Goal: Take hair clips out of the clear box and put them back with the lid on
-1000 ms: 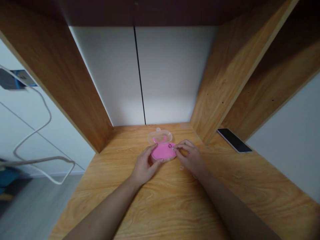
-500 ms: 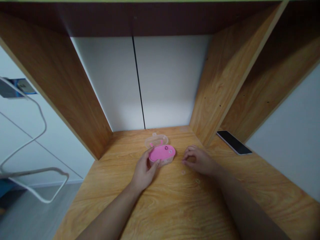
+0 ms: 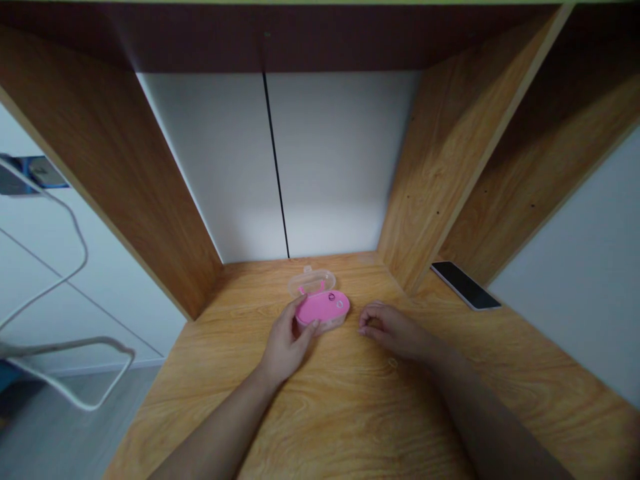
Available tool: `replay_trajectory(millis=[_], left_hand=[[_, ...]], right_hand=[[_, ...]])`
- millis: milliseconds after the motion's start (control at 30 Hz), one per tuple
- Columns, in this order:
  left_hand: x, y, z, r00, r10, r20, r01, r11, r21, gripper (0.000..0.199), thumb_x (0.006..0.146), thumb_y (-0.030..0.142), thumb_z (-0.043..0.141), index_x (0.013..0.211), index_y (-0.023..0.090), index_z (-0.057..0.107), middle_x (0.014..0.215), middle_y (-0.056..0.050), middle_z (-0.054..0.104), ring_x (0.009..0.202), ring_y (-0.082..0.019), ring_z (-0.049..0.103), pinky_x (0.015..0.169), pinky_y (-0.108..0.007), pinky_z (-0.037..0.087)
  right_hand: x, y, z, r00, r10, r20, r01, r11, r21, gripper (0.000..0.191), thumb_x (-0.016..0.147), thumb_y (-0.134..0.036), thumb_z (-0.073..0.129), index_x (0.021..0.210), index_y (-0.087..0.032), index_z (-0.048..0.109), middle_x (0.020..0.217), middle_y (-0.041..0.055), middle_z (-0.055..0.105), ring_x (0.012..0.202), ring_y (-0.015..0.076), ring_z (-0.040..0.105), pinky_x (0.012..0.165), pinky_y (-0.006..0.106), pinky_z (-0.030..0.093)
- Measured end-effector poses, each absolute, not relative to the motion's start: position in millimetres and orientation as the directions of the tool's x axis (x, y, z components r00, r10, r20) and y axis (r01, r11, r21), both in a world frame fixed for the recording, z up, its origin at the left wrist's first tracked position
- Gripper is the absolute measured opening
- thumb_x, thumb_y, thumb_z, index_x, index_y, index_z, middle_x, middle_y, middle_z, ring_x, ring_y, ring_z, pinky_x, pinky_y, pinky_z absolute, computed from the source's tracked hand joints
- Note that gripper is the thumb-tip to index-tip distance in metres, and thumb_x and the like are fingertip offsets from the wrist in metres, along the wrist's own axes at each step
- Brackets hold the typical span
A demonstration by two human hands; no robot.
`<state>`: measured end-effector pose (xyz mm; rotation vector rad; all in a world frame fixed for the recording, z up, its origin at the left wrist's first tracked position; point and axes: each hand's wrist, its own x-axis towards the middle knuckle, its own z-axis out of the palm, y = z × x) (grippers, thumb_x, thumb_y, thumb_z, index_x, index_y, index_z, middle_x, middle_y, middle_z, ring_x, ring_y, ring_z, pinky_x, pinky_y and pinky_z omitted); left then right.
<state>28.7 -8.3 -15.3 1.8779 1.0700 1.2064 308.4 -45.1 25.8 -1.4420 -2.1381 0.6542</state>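
Note:
My left hand (image 3: 286,343) is wrapped round the left end of a small oval box with a pink top (image 3: 323,308) and clear sides. Two small rings, one dark (image 3: 331,297) and one pale (image 3: 339,304), lie on the pink surface. Behind it the box's clear lid (image 3: 313,283) is flipped back on pink hinges. To the right of the box, apart from it, my right hand (image 3: 390,328) is closed in a pinch on a tiny pale hair tie, mostly hidden at the fingertips. Another pale hair tie (image 3: 393,363) lies on the wood below that hand.
A dark-screened phone (image 3: 466,285) lies at the right behind my right hand. Wooden uprights (image 3: 425,180) and a white back panel (image 3: 330,167) enclose the desk (image 3: 320,413). A white cable (image 3: 83,247) hangs at the far left.
My right hand has moved slightly left and down, closing its fingers. The pale hair tie that lay beneath its fingertips is gone from the wood. My left hand still holds the box.

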Motion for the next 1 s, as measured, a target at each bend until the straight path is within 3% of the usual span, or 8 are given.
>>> replay_trajectory(millis=[100, 233, 367, 600, 1000], left_hand=[[28.6, -8.4, -15.2, 0.242, 0.889, 0.39, 0.289, -0.449, 0.845, 0.055, 0.09, 0.041, 0.067, 0.139, 0.019, 0.054, 0.137, -0.014, 0.062, 0.123, -0.028, 0.062, 0.109, -0.047, 0.047], [28.7, -9.6, -14.9, 0.28, 0.872, 0.402, 0.294, -0.476, 0.829, 0.055, 0.091, 0.039, 0.067, 0.14, 0.019, 0.052, 0.138, -0.014, 0.062, 0.123, -0.027, 0.062, 0.109, -0.046, 0.048], [28.3, -12.9, -12.8, 0.343, 0.832, 0.437, 0.3, -0.538, 0.788, 0.056, 0.091, 0.038, 0.067, 0.142, 0.019, 0.05, 0.14, -0.015, 0.061, 0.126, -0.028, 0.061, 0.11, -0.048, 0.047], [27.5, -18.8, -6.1, 0.433, 0.758, 0.488, 0.309, -0.634, 0.709, 0.059, 0.089, 0.038, 0.07, 0.143, 0.022, 0.05, 0.142, -0.014, 0.06, 0.129, -0.028, 0.06, 0.111, -0.047, 0.048], [27.8, -19.6, -6.4, 0.457, 0.757, 0.468, 0.315, -0.629, 0.71, 0.059, 0.09, 0.038, 0.069, 0.143, 0.02, 0.05, 0.142, -0.015, 0.06, 0.129, -0.029, 0.059, 0.111, -0.047, 0.048]], right_hand=[[301.9, -42.7, 26.3, -0.228, 0.952, 0.205, 0.711, 0.306, -0.633, 0.01, 0.093, -0.027, 0.063, 0.088, -0.021, 0.07, 0.083, 0.003, 0.07, 0.078, 0.0189, 0.064, 0.073, 0.032, 0.049], [287.4, -42.5, 25.0, -0.18, 0.864, 0.47, 0.661, 0.46, -0.593, 0.012, 0.096, -0.025, 0.061, 0.093, -0.023, 0.072, 0.093, 0.0043, 0.074, 0.089, 0.0197, 0.067, 0.083, 0.034, 0.052], [271.6, -45.2, 22.9, -0.231, 0.772, 0.592, 0.647, 0.576, -0.499, 0.015, 0.097, -0.022, 0.059, 0.099, -0.025, 0.073, 0.095, 0.0048, 0.076, 0.092, 0.0206, 0.067, 0.084, 0.037, 0.053], [255.4, -50.0, 26.6, -0.24, 0.751, 0.615, 0.683, 0.581, -0.443, 0.014, 0.097, -0.027, 0.061, 0.098, -0.026, 0.075, 0.091, 0.0051, 0.076, 0.092, 0.0227, 0.064, 0.085, 0.041, 0.051], [253.9, -46.9, 22.4, -0.188, 0.76, 0.623, 0.774, 0.505, -0.382, 0.019, 0.096, -0.026, 0.062, 0.104, -0.03, 0.079, 0.093, 0.006, 0.077, 0.094, 0.0244, 0.061, 0.084, 0.042, 0.048]])
